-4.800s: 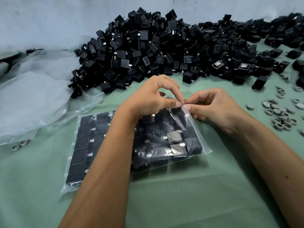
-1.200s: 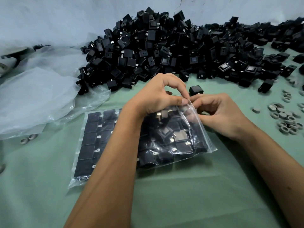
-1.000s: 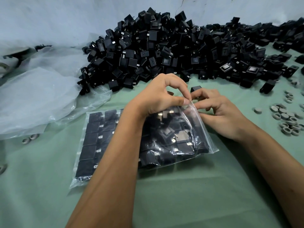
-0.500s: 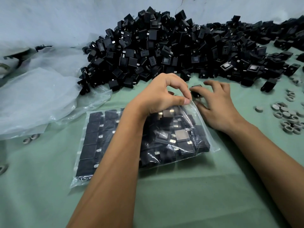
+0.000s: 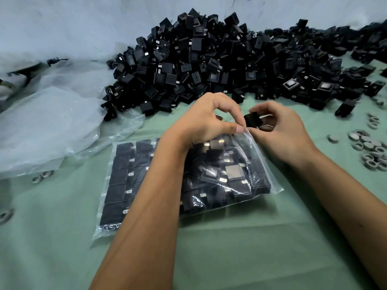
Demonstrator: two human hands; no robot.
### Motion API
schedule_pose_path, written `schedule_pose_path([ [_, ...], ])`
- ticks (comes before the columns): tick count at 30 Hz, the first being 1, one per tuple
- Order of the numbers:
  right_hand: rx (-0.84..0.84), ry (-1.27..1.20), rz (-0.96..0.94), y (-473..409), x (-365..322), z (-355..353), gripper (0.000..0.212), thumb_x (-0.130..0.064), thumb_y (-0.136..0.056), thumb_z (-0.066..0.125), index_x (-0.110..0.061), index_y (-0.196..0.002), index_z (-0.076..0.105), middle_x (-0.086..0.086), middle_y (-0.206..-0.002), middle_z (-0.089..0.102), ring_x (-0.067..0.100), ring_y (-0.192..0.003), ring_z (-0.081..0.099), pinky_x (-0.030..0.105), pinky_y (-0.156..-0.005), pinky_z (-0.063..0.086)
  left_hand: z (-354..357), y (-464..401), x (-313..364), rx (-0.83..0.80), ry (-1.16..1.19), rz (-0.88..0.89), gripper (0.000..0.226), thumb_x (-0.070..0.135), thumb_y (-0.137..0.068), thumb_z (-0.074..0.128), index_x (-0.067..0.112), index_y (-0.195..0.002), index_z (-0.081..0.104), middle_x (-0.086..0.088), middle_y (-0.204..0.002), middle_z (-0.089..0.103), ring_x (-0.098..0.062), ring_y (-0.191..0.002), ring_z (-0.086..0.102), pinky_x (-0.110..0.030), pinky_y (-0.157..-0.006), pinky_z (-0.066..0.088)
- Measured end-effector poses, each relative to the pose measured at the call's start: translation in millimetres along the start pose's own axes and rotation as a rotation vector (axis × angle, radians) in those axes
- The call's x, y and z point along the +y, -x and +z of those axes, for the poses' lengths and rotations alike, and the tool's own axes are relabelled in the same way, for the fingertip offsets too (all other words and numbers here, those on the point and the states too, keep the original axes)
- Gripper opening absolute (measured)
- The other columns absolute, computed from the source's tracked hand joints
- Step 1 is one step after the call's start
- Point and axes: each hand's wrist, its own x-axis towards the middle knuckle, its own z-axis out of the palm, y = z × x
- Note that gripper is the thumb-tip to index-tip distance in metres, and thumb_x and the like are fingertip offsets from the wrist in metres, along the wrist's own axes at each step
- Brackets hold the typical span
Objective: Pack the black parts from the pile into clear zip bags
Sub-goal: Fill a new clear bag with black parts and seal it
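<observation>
**Bag nearly full, one more part at the mouth**

Left hand (image 5: 206, 120) pinches the zip bag (image 5: 209, 178) mouth; right hand (image 5: 280, 130) pinches a black part (image 5: 252, 120) just beside that opening. Risk: bag is crammed with parts below the left hand, so the film may slip or the part jam. Pile (image 5: 230, 65) beyond both hands on the tabletop (image 5: 240, 248).

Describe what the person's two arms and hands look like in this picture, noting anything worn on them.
Both forearms are bare, with no sleeves in view. The left hand and right hand wear no gloves, rings or watch. The nails look short and unpainted.
</observation>
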Motion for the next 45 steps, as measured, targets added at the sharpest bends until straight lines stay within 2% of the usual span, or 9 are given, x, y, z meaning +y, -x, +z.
schedule_pose_path([
  [5, -0.116, -0.046, -0.129, 14, 3, -8, 0.044, -0.009, -0.084, 0.084, -0.018, -0.125, 0.073, 0.001, -0.109, 0.073, 0.015, -0.102, 0.071, 0.036, -0.089, 0.06, 0, 0, 1, 0.011, 0.011, -0.006, 0.01, 0.01, -0.08, 0.085, 0.015, -0.087, 0.081, 0.002, -0.115, 0.067, -0.003, -0.111, 0.06, -0.026, -0.094, 0.05],
  [9, -0.152, -0.169, -0.12, 13, 2, -6, 0.012, -0.013, -0.1, 0.067, -0.01, -0.109, 0.074, 0.002, -0.09, 0.075, 0.009, -0.081, 0.069, 0.023, -0.077, 0.053, 1, 0, 2, 0.017, 0.015, 0.004, 0.01, 0.01, -0.08, 0.086, 0.016, -0.087, 0.081, 0.001, -0.117, 0.065, -0.002, -0.113, 0.06, -0.031, -0.098, 0.051],
  [12, -0.116, -0.094, -0.143, 13, 2, -5, 0.029, -0.024, -0.108, 0.055, -0.012, -0.089, 0.073, -0.005, -0.061, 0.059, 0.003, -0.056, 0.05, 0.016, -0.057, 0.039, 2, 0, 2, 0.016, 0.022, -0.004, 0.009, 0.01, -0.081, 0.085, 0.014, -0.087, 0.08, 0.0, -0.117, 0.066, -0.004, -0.114, 0.06, -0.036, -0.101, 0.052],
  [20, -0.182, -0.181, -0.083, 15, -4, 0, 0.024, -0.017, -0.106, 0.057, -0.019, -0.093, 0.077, -0.02, -0.066, 0.067, -0.006, -0.058, 0.057, 0.007, -0.058, 0.041, 0, 1, 0, 0.02, 0.008, 0.006, 0.009, 0.013, -0.08, 0.086, 0.016, -0.087, 0.08, 0.003, -0.116, 0.067, 0.0, -0.113, 0.06, -0.036, -0.099, 0.053],
  [27, -0.174, -0.296, -0.038, 18, -9, 3, 0.018, -0.022, -0.098, 0.07, -0.008, -0.089, 0.077, 0.014, -0.076, 0.075, 0.016, -0.059, 0.063, 0.021, -0.052, 0.048, 0, 0, 0, 0.013, 0.008, 0.007, 0.01, 0.014, -0.08, 0.087, 0.016, -0.087, 0.08, 0.004, -0.115, 0.066, 0.0, -0.114, 0.059, -0.033, -0.098, 0.052],
  [30, -0.187, -0.314, -0.036, 19, -12, 2, 0.016, -0.017, -0.101, 0.066, -0.013, -0.098, 0.081, 0.004, -0.08, 0.078, 0.017, -0.065, 0.065, 0.024, -0.057, 0.051, 0, 1, 1, 0.017, 0.033, 0.011, 0.009, 0.013, -0.08, 0.086, 0.015, -0.086, 0.08, 0.002, -0.116, 0.066, -0.002, -0.114, 0.06, -0.029, -0.096, 0.051],
  [33, -0.133, -0.394, 0.04, 16, -10, -3, 0.023, -0.007, -0.106, 0.054, -0.014, -0.113, 0.075, 0.001, -0.076, 0.073, 0.018, -0.06, 0.05, 0.024, -0.048, 0.037, 0, 2, 1, 0.024, 0.041, -0.003, 0.009, 0.012, -0.08, 0.086, 0.013, -0.087, 0.08, 0.0, -0.118, 0.065, -0.005, -0.114, 0.061, -0.031, -0.097, 0.051],
  [39, -0.385, -0.482, 0.054, 19, -14, -4, 0.033, -0.011, -0.109, 0.047, -0.022, -0.135, 0.064, 0.0, -0.064, 0.067, 0.011, -0.041, 0.036, 0.022, -0.037, 0.022, 1, 3, 3, 0.022, 0.035, -0.017, 0.008, 0.009, -0.081, 0.084, 0.011, -0.088, 0.08, -0.002, -0.118, 0.065, -0.009, -0.113, 0.062, -0.043, -0.102, 0.051],
  [45, -0.417, -0.438, 0.029, 18, -15, -15, 0.037, -0.008, -0.109, 0.043, -0.023, -0.14, 0.058, -0.002, -0.067, 0.072, 0.012, -0.036, 0.046, 0.014, -0.034, 0.027, 0, 3, 3, 0.023, 0.037, -0.019, 0.008, 0.01, -0.081, 0.084, 0.01, -0.089, 0.08, -0.002, -0.117, 0.066, -0.007, -0.112, 0.062, -0.042, -0.103, 0.051],
])
